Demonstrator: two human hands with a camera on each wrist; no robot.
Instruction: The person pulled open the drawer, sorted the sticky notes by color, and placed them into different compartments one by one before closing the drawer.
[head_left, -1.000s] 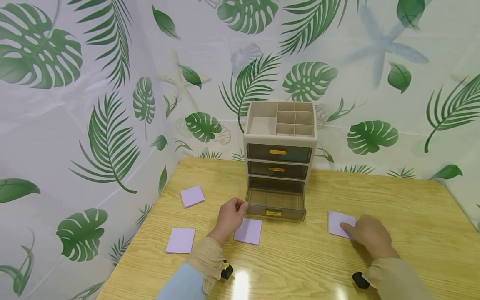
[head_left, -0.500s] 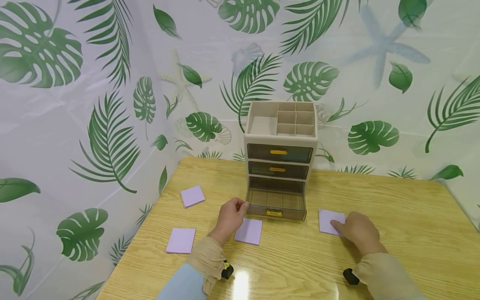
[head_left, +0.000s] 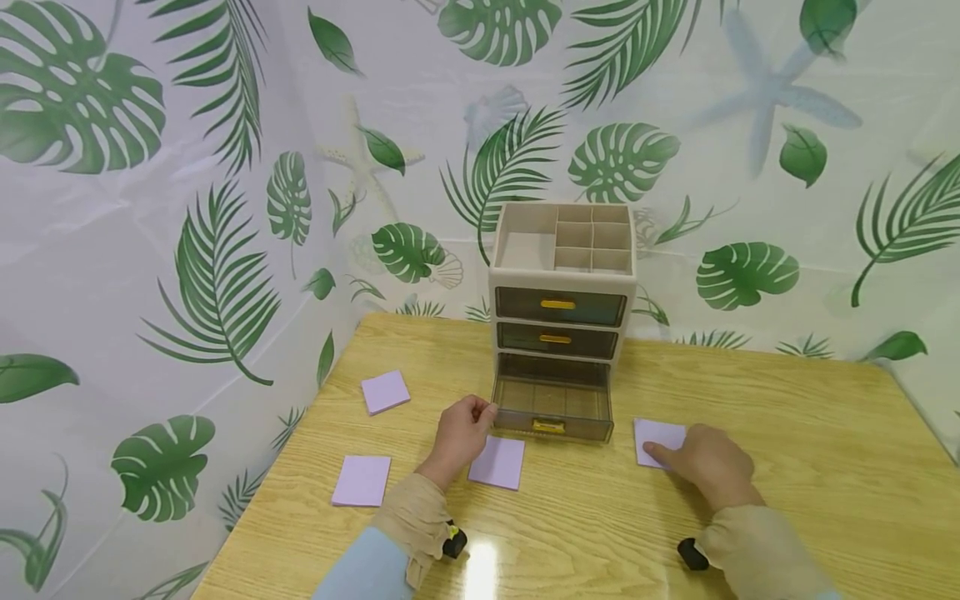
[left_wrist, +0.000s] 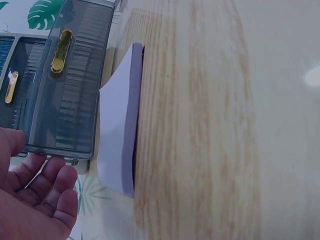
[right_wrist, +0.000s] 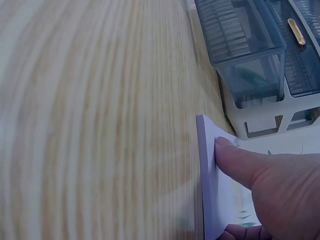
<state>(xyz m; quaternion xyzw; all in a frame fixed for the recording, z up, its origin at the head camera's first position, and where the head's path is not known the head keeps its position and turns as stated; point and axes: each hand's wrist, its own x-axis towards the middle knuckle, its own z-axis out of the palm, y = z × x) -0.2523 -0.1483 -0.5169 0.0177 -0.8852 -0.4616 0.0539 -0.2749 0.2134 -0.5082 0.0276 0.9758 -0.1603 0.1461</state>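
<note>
My left hand (head_left: 459,435) pinches the left front corner of the pulled-out bottom drawer (head_left: 552,400) of a small desktop organizer (head_left: 558,279). The left wrist view shows the thumb on one side of the drawer's corner and curled fingers (left_wrist: 52,172) on the other. The drawer is smoky, see-through and empty, with a gold handle. My right hand (head_left: 712,462) holds a lilac sticky note pad (head_left: 656,440) to the right of the drawer. Its thumb (right_wrist: 235,155) lies on the pad's face, and its fingertips show at the edge. A second lilac pad (head_left: 498,463) lies just below the drawer front.
Two more lilac pads lie on the left of the wooden table (head_left: 585,533): one farther back (head_left: 386,392), one nearer (head_left: 362,481). The organizer's upper two drawers are closed, and its top tray has several compartments. A leaf-patterned cloth (head_left: 420,125) hangs behind and at the left.
My right hand has slid the sticky note pad leftward over the table, nearer the drawer, moving less in the last half second. The left hand and drawer stay put.
</note>
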